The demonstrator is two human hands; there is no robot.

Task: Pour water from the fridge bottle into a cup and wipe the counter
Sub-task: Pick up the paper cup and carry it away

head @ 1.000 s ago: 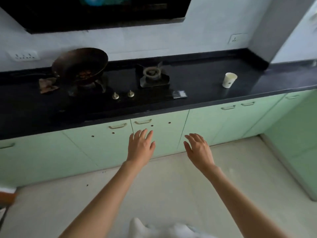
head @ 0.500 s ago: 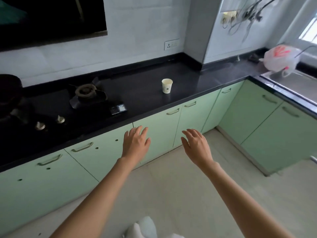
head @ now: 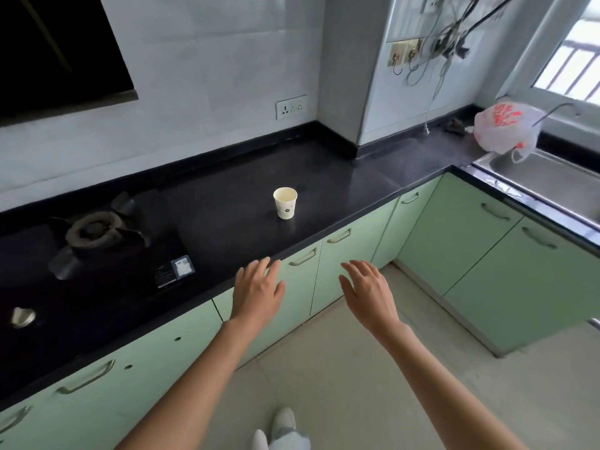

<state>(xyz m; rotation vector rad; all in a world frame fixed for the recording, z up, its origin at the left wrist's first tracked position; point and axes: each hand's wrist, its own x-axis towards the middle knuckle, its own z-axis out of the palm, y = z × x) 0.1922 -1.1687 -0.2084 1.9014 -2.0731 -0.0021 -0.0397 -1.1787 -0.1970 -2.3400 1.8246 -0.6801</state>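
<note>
Head view: a small white paper cup (head: 285, 203) stands upright on the black worktop (head: 341, 177), mouth open, a faint dark printed motif on its side, pale inside. To the cup's left sits a gas burner (head: 94, 232), and nearer the front edge, also left of the cup, a small dark box with a white label (head: 175, 271). Left hand (head: 258, 292) hovers in front of the cup, over the worktop edge, grip wide, fingers straight and spread, holding nothing. Right hand (head: 367, 292) floats to the cup's front-right above the green cabinets (head: 354, 251), grip likewise wide and empty. Far right of the cup, a white plastic bag (head: 505, 128) rests by the steel sink (head: 552, 180).
</note>
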